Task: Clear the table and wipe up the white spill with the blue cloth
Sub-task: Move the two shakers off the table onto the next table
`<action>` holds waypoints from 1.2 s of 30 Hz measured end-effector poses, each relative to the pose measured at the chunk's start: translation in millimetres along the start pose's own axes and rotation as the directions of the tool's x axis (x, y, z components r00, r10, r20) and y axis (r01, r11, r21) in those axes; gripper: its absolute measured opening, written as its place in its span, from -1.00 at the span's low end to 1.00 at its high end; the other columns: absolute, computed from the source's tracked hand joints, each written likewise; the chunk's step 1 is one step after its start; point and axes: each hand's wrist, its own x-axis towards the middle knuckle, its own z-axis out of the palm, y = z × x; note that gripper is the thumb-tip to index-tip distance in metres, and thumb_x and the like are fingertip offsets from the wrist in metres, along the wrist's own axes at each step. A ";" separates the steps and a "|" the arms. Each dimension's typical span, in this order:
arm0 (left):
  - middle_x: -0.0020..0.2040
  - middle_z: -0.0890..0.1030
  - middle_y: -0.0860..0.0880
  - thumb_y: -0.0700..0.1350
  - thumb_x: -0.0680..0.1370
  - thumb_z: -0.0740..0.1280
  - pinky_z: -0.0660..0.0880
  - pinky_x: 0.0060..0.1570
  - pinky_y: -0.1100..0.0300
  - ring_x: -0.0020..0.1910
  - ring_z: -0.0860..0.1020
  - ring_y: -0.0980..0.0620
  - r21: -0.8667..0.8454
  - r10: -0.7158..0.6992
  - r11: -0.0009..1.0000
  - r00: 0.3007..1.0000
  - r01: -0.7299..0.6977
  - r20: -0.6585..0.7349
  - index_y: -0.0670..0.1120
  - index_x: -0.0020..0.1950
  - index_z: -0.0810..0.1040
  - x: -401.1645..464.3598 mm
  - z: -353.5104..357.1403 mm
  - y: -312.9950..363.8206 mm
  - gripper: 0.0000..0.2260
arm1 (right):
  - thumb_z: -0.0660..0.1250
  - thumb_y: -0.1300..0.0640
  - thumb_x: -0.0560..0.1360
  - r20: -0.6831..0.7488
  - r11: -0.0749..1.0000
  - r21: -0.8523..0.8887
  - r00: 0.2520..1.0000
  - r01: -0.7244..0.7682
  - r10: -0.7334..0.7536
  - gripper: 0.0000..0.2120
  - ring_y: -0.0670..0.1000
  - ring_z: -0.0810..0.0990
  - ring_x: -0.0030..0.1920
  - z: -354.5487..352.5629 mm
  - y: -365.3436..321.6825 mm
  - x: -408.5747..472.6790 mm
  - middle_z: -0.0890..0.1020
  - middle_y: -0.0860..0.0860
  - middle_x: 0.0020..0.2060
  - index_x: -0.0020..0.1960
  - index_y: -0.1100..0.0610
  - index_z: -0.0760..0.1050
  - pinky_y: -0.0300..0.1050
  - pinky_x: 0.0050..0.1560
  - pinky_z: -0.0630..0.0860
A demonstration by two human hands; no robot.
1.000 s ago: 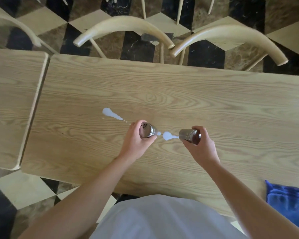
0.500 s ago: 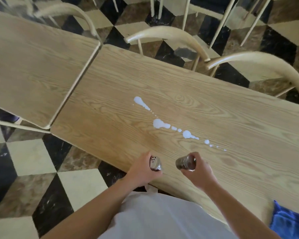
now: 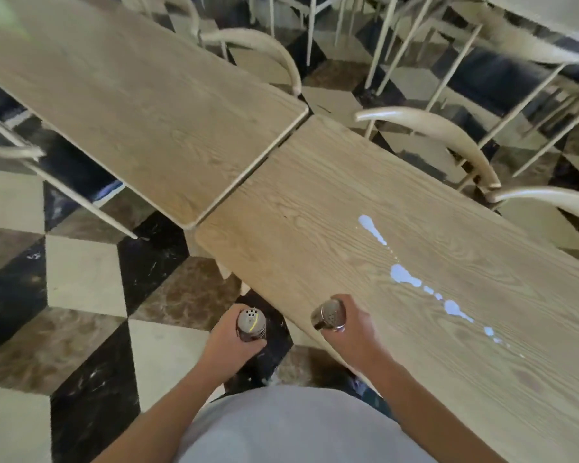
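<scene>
Left hand (image 3: 229, 345) and right hand (image 3: 351, 332) each gripped a shaker, fingers hiding the bodies; the spill (image 3: 405, 275) streaked the surface (image 3: 315, 208).

I see a pale oak-coloured worktop (image 3: 331, 208) with flowing wood grain, streaked by a bluish-white spill (image 3: 403, 275). The floor (image 3: 81, 272) is a cube pattern of cream, black and mottled brown marble. Both shakers, left (image 3: 250, 324) and right (image 3: 328, 316), are shiny silver with dotted tops. The chairs (image 3: 442, 128) are cream.
</scene>
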 end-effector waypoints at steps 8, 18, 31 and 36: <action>0.02 0.59 0.11 -0.11 0.40 0.55 0.53 0.02 0.26 0.03 0.58 0.09 -0.174 -0.163 0.976 0.971 0.133 -0.177 0.08 0.16 0.46 -19.9 -115.4 -79.7 -0.58 | 0.49 0.03 0.37 0.163 0.983 -0.058 0.973 0.174 -0.163 -0.53 -0.09 0.58 -0.06 110.7 -112.1 13.0 0.56 -0.19 -0.09 0.15 -0.19 0.34 -0.22 -0.08 0.55; 0.04 0.60 0.18 -0.11 0.38 0.57 0.51 0.11 0.21 0.06 0.58 0.15 -0.310 -0.270 0.934 0.922 0.180 -0.278 0.20 0.12 0.43 -1.8 -160.9 -113.7 -0.54 | 0.46 -0.16 0.38 0.310 0.926 -0.169 0.910 0.337 -0.275 -0.55 -0.18 0.53 -0.11 169.9 -213.5 72.1 0.52 -0.26 -0.09 0.17 -0.10 0.37 -0.32 -0.12 0.47; 0.13 0.59 0.11 -0.09 0.40 0.56 0.53 0.11 0.15 0.10 0.58 0.08 -0.219 -0.319 0.939 0.909 0.265 -0.269 0.11 0.25 0.40 154.6 -316.3 -83.5 -0.48 | 0.46 -0.22 0.37 0.355 0.948 -0.028 0.890 0.316 -0.286 -0.48 -0.14 0.54 0.04 208.7 -353.6 240.0 0.56 -0.16 0.06 0.23 -0.08 0.39 -0.24 0.07 0.50; 0.03 0.61 0.15 -0.09 0.42 0.55 0.52 -0.03 0.23 -0.03 0.58 0.20 -0.183 -0.237 0.964 0.932 0.191 -0.276 0.10 0.22 0.42 252.6 -367.5 -35.7 -0.53 | 0.47 -0.15 0.36 0.304 0.986 0.045 0.938 0.159 -0.165 -0.54 -0.20 0.54 -0.13 194.0 -381.9 302.3 0.56 -0.12 -0.04 0.12 -0.07 0.34 -0.32 -0.20 0.48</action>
